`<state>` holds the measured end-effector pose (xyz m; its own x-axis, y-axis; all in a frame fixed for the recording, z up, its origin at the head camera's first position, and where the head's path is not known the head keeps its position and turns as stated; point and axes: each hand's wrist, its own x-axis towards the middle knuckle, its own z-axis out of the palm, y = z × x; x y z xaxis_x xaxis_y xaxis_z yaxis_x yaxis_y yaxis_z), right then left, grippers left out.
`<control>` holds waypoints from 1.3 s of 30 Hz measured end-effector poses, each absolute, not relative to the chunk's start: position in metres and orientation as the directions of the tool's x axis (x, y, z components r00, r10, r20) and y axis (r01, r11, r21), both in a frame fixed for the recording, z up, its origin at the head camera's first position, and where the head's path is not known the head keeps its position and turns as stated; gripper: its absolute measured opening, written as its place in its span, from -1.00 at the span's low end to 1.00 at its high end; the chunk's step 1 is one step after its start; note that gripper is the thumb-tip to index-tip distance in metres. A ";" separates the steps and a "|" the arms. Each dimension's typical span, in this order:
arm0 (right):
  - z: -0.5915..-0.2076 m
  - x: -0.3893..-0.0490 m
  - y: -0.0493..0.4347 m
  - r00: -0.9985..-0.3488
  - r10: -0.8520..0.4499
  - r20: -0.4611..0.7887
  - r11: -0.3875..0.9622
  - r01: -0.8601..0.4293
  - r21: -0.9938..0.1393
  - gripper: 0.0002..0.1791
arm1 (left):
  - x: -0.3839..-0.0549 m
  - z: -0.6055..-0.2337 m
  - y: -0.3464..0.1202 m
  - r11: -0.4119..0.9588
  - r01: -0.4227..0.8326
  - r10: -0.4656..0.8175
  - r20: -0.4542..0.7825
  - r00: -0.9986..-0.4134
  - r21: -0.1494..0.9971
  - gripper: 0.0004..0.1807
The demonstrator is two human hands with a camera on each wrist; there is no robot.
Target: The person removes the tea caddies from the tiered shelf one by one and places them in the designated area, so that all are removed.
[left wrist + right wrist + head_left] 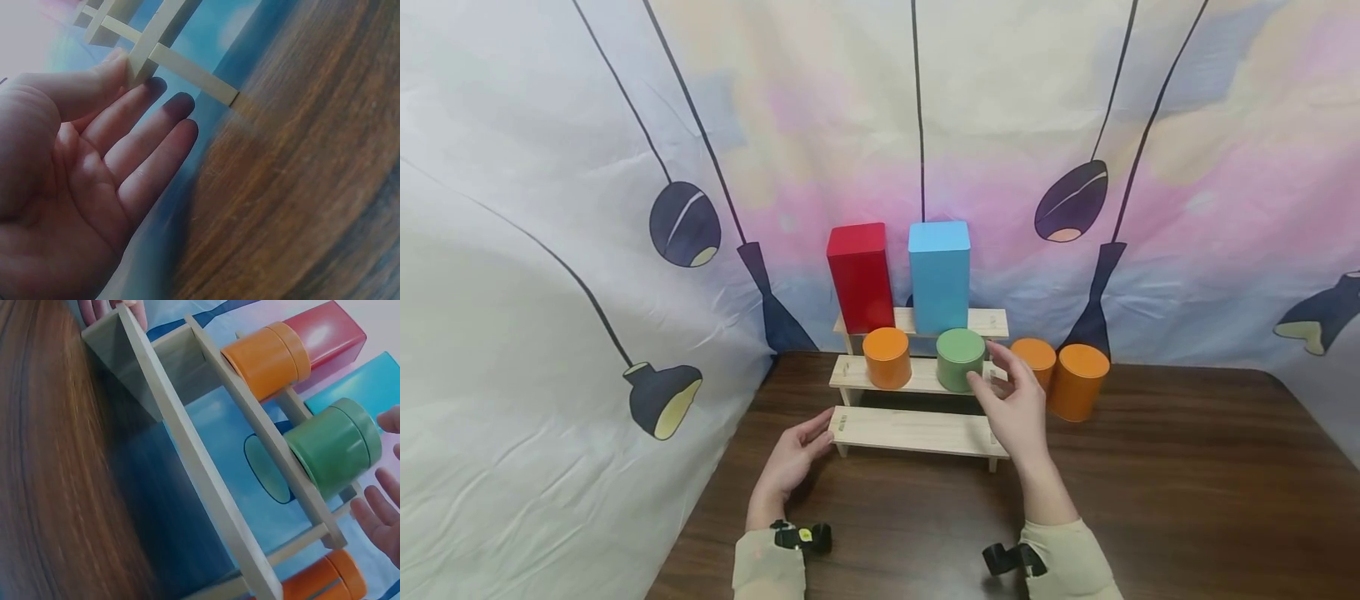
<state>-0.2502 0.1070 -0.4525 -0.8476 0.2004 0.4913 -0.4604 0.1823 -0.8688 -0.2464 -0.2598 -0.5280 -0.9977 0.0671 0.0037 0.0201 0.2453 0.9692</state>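
Note:
A three-step wooden shelf stand [917, 429] stands on the table. My left hand [793, 458] pinches the left end of its lowest step between thumb and index finger; in the left wrist view the other fingers [159, 172] extend loosely. On the middle step are an orange tin [887, 358] and, to its right, a green tin [960, 360]. My right hand [1018, 408] is at the green tin's right side, thumb and fingers spread. In the right wrist view its fingers [381, 500] are relaxed beside the green tin [334, 447], not wrapped round it.
A red box [861, 279] and a light blue box [940, 279] stand upright on the top step. Two more orange tins, a nearer one [1077, 383] and one behind it [1034, 357], sit on the brown table [1187, 483] right of the stand. A printed cloth [1000, 108] hangs behind.

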 end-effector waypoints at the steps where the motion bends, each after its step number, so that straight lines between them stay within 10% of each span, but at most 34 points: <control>1: -0.453 -0.251 0.106 -0.846 0.200 0.494 0.185 -0.462 -0.867 -0.40 | -0.246 -0.528 -0.260 0.240 0.020 0.069 0.003 -0.998 0.971 -0.47; 39: -0.473 -0.263 0.087 -0.859 0.084 0.505 0.344 -0.451 -0.824 -0.06 | -0.246 -0.530 -0.259 0.198 0.042 0.065 0.030 -0.997 0.979 -0.48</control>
<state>-0.2631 0.0869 -0.4732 -0.8591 0.0842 0.5048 -0.4505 0.3437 -0.8240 -0.2460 -0.2589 -0.5299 -0.9975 0.0648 0.0297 0.0420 0.1975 0.9794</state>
